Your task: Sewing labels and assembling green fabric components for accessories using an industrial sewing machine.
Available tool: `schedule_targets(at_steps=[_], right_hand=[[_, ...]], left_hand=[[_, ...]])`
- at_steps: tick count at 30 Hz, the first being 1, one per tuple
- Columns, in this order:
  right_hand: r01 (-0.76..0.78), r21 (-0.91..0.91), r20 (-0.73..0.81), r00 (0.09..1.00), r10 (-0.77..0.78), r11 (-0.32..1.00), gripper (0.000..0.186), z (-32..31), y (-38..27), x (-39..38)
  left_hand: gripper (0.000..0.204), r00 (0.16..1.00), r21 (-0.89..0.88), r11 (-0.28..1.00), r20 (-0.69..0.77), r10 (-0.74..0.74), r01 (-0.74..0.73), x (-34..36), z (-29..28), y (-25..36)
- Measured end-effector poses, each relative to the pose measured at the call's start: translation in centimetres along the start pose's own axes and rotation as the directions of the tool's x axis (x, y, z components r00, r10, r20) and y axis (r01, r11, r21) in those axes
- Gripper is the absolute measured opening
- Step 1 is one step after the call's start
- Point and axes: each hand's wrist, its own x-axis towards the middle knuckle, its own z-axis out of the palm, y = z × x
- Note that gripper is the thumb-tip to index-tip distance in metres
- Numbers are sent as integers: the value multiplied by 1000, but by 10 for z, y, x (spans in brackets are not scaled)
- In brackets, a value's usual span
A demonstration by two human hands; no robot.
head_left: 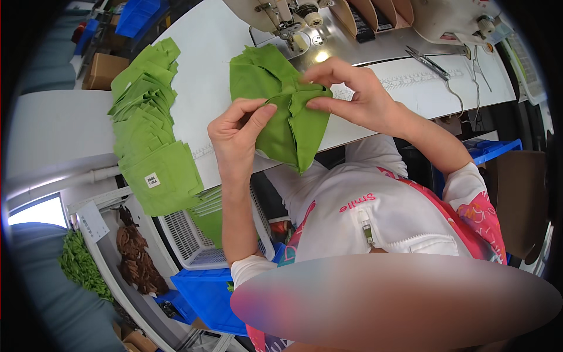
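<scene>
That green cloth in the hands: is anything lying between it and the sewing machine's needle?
Nothing visible. The green cloth is pinched by both the left hand and the right hand, and its far edge already lies beside the sewing machine foot.

Cloth piece (pixel 281 111) on table (pixel 205 53) before sewing machine (pixel 281 14); cloth stack (pixel 152 135) left.
</scene>
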Motion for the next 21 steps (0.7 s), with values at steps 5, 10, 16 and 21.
schedule_targets(at_steps=[5,10,16,21], right_hand=[[-105,40,-46,993,107,994,12,-3,6,-4],[-61,-13,-59,996,61,998,12,6,5,-2],[-199,25,49,979,198,980,13,-4,-1,-1],[-251,63,84,966,246,966,10,-5,-1,-3]], left_hand=[[9,999,-15,999,-29,36,-37,-1,-1,-6],[13,996,-58,998,91,-7,13,-4,-2,-6],[12,1000,-76,997,22,9,-7,-6,-6,-8],[11,999,-18,999,-10,31,-31,-7,-3,-7]])
